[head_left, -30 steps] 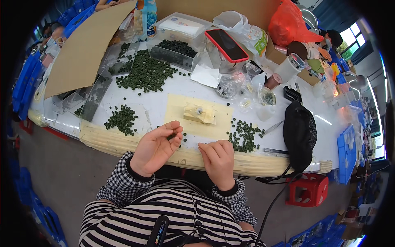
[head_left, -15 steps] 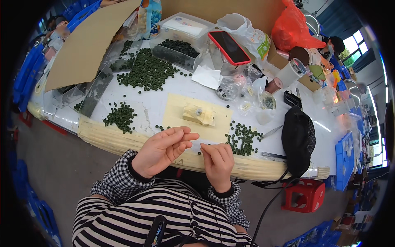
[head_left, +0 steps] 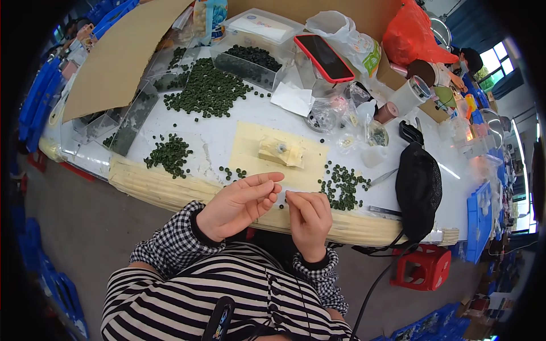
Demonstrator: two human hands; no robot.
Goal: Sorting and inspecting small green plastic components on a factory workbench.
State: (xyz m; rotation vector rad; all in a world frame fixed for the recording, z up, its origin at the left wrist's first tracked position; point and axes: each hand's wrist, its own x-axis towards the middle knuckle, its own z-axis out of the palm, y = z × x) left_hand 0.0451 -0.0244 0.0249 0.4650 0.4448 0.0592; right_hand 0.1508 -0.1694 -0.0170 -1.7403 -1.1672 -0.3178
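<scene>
Above the near edge of the table my left hand [head_left: 238,206] is closed, its thumb and fingertips brought together in a pinch. Close by on the right, my right hand [head_left: 310,220] also pinches, its fingertips facing the left ones across a small gap. Whatever sits in either pinch is too small to make out. Just beyond them a tape-covered block [head_left: 281,153] rests on a pale yellow sheet [head_left: 243,146]. Small dark green beads [head_left: 344,188] lie scattered right of the sheet, and a little heap of beads [head_left: 169,156] lies to its left.
Farther back spreads a large bead pile [head_left: 207,88], beside a clear bin [head_left: 242,75] of beads. A red-cased phone [head_left: 324,58], plastic bags [head_left: 344,42] and jars crowd the back right. A black mesh pouch [head_left: 420,190] and tweezers [head_left: 384,177] lie at right; cardboard [head_left: 122,62] leans at left.
The left thumb and fingers have drawn closer together into a pinch. Both hands have shifted slightly right in the picture, as has the table scene. The right hand keeps its pinch.
</scene>
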